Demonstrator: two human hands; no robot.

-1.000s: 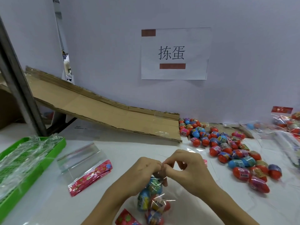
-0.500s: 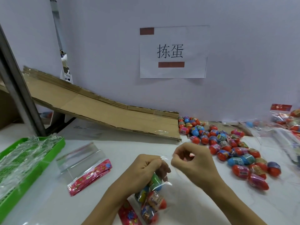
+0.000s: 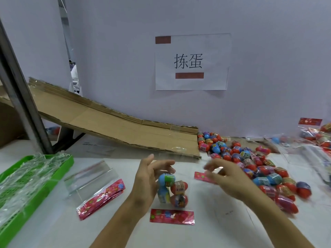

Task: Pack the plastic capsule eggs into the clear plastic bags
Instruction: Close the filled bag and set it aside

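cardboard ramp (image 3: 114, 129) against the wall — paper sign (image 3: 192, 61) above (green tray (image 3: 10, 217) left).

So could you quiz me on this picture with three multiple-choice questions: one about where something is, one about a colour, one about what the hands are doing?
1. Where does the big pile of loose capsule eggs lie?
A. in the green tray
B. on the table at the foot of the cardboard ramp
C. on top of the ramp

2. What colour is the tray at the left edge?
A. green
B. blue
C. white

3. What is the left hand doing?
A. gripping an egg
B. pinching the paper sign
C. fingers spread, holding nothing

Answers:
1 B, the eggs spread rightward from the lower end of the ramp.
2 A, its rim is bright green.
3 C, its fingers are splayed above the filled bag.
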